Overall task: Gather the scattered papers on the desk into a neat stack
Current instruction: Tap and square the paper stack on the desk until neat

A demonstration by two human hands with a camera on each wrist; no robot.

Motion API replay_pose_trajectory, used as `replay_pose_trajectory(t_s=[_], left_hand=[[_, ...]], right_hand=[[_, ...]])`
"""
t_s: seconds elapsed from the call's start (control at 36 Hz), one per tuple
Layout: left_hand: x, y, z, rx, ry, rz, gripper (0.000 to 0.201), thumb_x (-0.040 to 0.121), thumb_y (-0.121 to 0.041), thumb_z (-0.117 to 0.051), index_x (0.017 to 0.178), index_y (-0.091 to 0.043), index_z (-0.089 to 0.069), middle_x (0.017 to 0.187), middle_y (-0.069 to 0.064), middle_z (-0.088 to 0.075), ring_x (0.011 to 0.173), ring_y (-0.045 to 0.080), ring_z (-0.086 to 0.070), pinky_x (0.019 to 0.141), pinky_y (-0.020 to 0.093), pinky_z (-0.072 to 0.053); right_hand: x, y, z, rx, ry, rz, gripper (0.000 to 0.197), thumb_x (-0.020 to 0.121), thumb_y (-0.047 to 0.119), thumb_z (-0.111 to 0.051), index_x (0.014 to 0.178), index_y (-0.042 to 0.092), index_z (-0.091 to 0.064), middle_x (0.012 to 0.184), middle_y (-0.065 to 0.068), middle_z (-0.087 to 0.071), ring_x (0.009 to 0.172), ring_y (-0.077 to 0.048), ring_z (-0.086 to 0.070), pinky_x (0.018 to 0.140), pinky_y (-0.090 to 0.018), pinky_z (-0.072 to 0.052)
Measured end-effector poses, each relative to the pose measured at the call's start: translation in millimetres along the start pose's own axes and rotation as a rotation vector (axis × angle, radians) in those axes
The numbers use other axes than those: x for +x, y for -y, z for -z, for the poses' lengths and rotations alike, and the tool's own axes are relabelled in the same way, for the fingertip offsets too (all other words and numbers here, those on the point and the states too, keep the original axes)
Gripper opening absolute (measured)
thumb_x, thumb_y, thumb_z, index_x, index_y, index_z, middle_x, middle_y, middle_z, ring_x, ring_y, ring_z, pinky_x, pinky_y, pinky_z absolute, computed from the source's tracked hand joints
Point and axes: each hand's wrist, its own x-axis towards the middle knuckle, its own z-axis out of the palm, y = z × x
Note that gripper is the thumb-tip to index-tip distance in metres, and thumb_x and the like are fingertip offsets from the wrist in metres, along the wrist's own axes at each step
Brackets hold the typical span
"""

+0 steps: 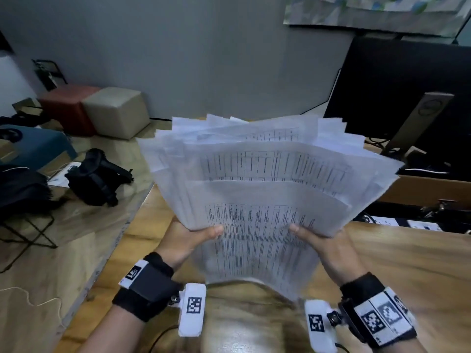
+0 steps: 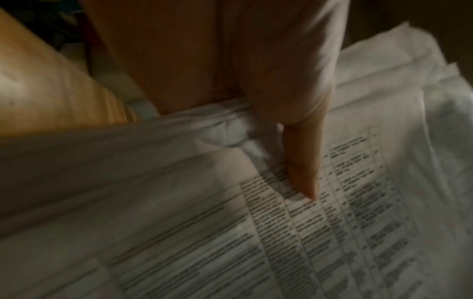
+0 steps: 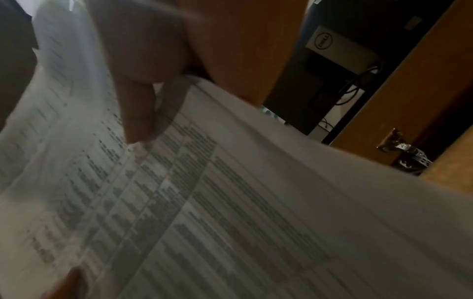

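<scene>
The left hand [image 1: 190,236] and right hand [image 1: 322,242] each pinch a side of the papers [image 1: 260,184], thumbs on top, raised above the tabletop [image 1: 397,253]. The edges look fanned; I'd loosen slightly and tap them down square.

We note a plain grey wall [image 1: 204,54], a pale wood-grain floor [image 1: 84,220], a red cube ottoman [image 1: 67,105] just beside a beige cube ottoman [image 1: 117,110], a glossy wooden desk [image 1: 397,256], and a black monitor [image 1: 397,80] on a silver stand [image 1: 420,118].
</scene>
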Motion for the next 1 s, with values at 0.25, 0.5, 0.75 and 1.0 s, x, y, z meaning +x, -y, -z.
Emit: replay_pose_trajectory(t_s=[0.25,0.5,0.75,1.0], left_hand=[[0,27,1,0.059,-0.009,0.042,0.042,0.068,0.011,-0.078,0.104,-0.008,-0.069,0.1,0.001,-0.078,0.096,0.014,-0.073,0.079,0.021,-0.057],[-5,26,2,0.067,0.026,0.029,0.045,0.068,0.02,-0.074,0.102,-0.009,-0.069,0.099,0.003,-0.078,0.097,0.02,-0.073,0.075,0.024,-0.058],[-5,19,3,0.004,0.053,-0.024,0.048,0.056,-0.007,-0.086,0.101,-0.013,-0.072,0.105,0.012,-0.076,0.102,0.027,-0.071,0.08,0.029,-0.058],[-15,7,0,0.069,0.099,-0.099,0.064,0.057,-0.023,-0.088,0.114,-0.005,-0.064,0.112,0.01,-0.073,0.108,0.026,-0.069,0.086,0.027,-0.056]], right_hand=[[-1,-34,1,-0.072,-0.005,-0.118,0.036,0.078,0.005,-0.08,0.109,0.018,-0.067,0.103,0.001,-0.077,0.101,-0.012,-0.07,0.081,-0.023,-0.059],[-13,-32,-1,0.023,0.033,-0.059,0.044,0.074,-0.005,-0.077,0.114,0.008,-0.066,0.105,0.0,-0.078,0.1,-0.015,-0.073,0.075,-0.019,-0.058],[-16,-29,-4,0.112,-0.021,0.0,0.045,0.066,-0.001,-0.077,0.109,0.009,-0.066,0.096,-0.002,-0.08,0.094,-0.019,-0.075,0.074,-0.022,-0.059],[-25,-17,-1,0.136,-0.016,0.039,0.04,0.068,-0.005,-0.073,0.107,-0.004,-0.067,0.089,0.005,-0.081,0.088,-0.005,-0.075,0.073,-0.012,-0.056]])
